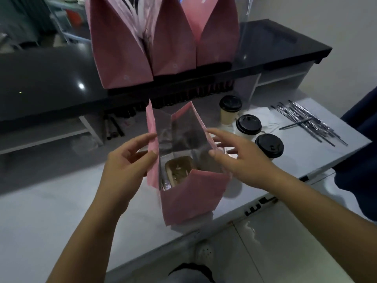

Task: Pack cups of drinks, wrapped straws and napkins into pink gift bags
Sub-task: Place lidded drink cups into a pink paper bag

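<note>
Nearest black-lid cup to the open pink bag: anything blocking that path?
Only the right hand, at the right wall of the bag, directly between the nearest cup and the mouth. The mouth itself is spread open; the left hand holds the left wall. A brownish item lies at the bottom.

Four pink paper gift bags are showing: one open pink bag [191,201] is standing at centre, and the left bag [120,58], middle bag [173,52] and right bag [218,41] are standing at twelve o'clock. Three cream paper cups with black lids are sitting at two o'clock: the far cup [230,110], middle cup [248,124] and near cup [269,146]. One heap of silver-wrapped straws [310,121] is lying farther out at two o'clock, too overlapped to count. Two bare hands, the left hand [126,162] and right hand [242,160], are flanking the open bag.
</note>
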Tool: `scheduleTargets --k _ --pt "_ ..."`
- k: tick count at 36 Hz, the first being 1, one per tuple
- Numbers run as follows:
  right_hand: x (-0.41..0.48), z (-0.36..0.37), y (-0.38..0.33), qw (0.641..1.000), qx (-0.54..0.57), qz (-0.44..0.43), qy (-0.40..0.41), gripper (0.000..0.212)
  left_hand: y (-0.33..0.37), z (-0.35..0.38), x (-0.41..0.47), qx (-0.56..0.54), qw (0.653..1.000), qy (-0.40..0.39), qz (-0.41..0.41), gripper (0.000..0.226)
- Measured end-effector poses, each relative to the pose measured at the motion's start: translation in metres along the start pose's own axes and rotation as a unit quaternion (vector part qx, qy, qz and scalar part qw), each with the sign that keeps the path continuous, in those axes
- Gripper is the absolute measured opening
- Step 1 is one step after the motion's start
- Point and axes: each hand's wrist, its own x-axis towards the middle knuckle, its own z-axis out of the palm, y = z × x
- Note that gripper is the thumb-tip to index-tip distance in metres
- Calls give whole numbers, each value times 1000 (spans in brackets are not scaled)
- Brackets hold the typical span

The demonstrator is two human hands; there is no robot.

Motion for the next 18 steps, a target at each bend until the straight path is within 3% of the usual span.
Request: scheduleTargets --k 5,8,10,13,15,18 --pt "10 -39 27 999 -3 9 -47 49 8 8 5 72 997 18 -18 26" --pt "26 -64 50 990 -100 5 -95 46 13 14 2 104 994 34 -22 29" --pt "39 -75 65 961 -216 -15 -172 61 17 16 0 132 990 38 -12 29" --pt "59 -78 82 886 -372 -43 -275 79 21 21 -5 174 983 49 -14 35" --pt "70 -77 92 846 -425 -70 -314 82 25 24 -10 198 978 61 -26 40" --pt "82 -75 101 814 -448 -123 -349 81 31 32 -22 243 965 85 -39 45"
